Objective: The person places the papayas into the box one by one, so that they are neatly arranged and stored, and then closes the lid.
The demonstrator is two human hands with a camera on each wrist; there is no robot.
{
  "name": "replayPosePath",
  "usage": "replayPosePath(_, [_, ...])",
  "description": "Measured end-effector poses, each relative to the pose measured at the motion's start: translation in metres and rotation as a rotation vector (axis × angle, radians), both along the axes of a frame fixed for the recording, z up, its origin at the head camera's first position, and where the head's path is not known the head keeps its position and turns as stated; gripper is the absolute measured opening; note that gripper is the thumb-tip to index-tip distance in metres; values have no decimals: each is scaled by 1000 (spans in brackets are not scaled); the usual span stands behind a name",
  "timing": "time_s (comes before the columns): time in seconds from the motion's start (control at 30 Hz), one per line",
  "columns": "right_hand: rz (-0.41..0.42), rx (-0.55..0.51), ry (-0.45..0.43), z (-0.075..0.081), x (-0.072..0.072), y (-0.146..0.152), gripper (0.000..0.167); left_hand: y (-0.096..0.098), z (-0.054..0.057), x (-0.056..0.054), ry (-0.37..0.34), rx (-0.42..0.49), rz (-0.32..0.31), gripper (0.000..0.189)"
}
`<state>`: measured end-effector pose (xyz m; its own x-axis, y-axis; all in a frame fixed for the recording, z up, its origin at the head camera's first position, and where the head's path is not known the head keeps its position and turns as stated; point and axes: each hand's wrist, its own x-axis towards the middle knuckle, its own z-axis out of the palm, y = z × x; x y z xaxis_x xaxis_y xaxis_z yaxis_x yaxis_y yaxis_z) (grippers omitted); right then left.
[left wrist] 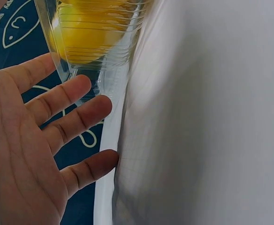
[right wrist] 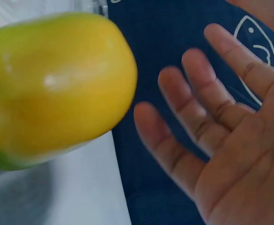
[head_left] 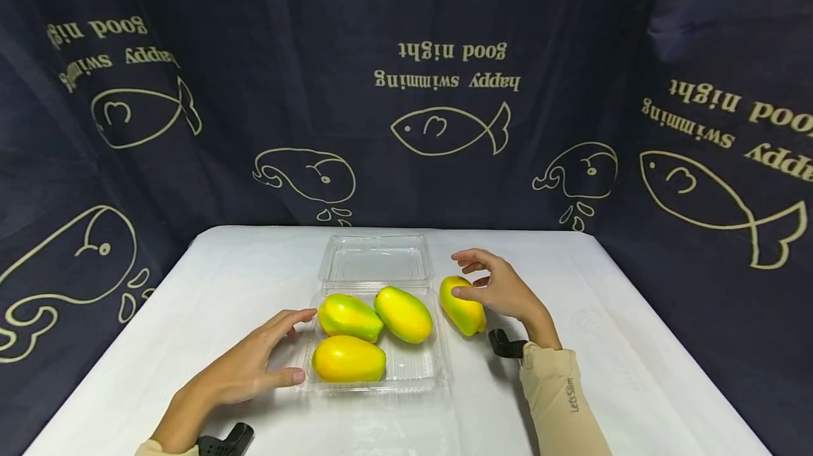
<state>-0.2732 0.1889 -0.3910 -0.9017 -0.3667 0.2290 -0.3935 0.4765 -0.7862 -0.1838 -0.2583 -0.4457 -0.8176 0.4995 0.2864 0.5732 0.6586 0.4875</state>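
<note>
A clear plastic clamshell box (head_left: pixel 413 364) lies with its lid folded back on the table. Three glossy yellow-green papayas rest in it: one at back left (head_left: pixel 348 316), one at back right (head_left: pixel 406 316) and a yellower one (head_left: pixel 348 359) in front. My left hand (head_left: pixel 248 361) is at the box's left side, fingers spread and fingertips near the wall. To the right of the box, a fourth papaya (head_left: pixel 466 315) lies on the table. Around its upper part hovers my right hand (head_left: pixel 502 290), fingers apart and loosely bent. In the right wrist view, a gap shows between this papaya (right wrist: pixel 66 84) and the fingers.
The lid (head_left: pixel 375 262) lies behind the box's base. A white cloth covers the table (head_left: pixel 610 371). Dark blue fabric (head_left: pixel 444 188) with fish and whale drawings hangs behind and along both sides.
</note>
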Motion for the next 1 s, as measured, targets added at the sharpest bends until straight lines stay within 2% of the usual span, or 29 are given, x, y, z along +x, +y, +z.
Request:
replayPosePath(0.13, [-41,47,-46,-8,-2,2,58,0,-1,0,-2,-1,-1,83])
replayPosePath(0.33, [-59,95,-94,-19,-6,4,61,1,0,0,2,-4,-3,83])
replayPosePath(0.7, [-135,162,-108,-26,-9,0,71,2,3,-1,-15,-6,10,83])
replayPosePath(0.87, [-135,161,-116,-28,-9,1,70,2,3,0,-22,-5,10,83])
replayPosePath(1.0, [-118,108,-165,-30,-10,4,71,2,2,0,-29,-5,17,83])
